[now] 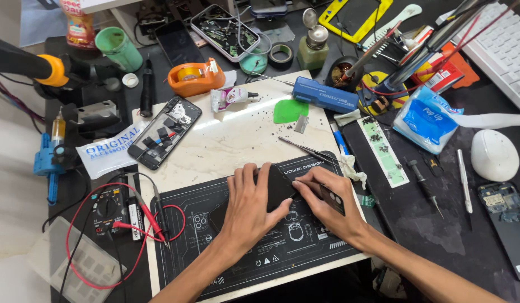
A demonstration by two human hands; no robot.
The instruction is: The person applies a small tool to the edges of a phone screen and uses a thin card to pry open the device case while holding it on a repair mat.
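Fingers of your left hand (250,209) and right hand (326,203) press a dark phone (279,188) onto the black printed mat (215,247), on a cluttered pale workbench (237,143).

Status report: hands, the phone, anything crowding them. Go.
Left hand flat on dark phone. Right hand pinching its right edge. Phone on black work mat. Tweezers lie just beyond, apart.

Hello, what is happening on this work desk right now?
A person presses both hands on a dark flat phone lying on a black printed work mat. The left hand lies flat on it; the right hand grips its right edge. An opened phone body, metal tweezers and a red-leaded multimeter lie around.
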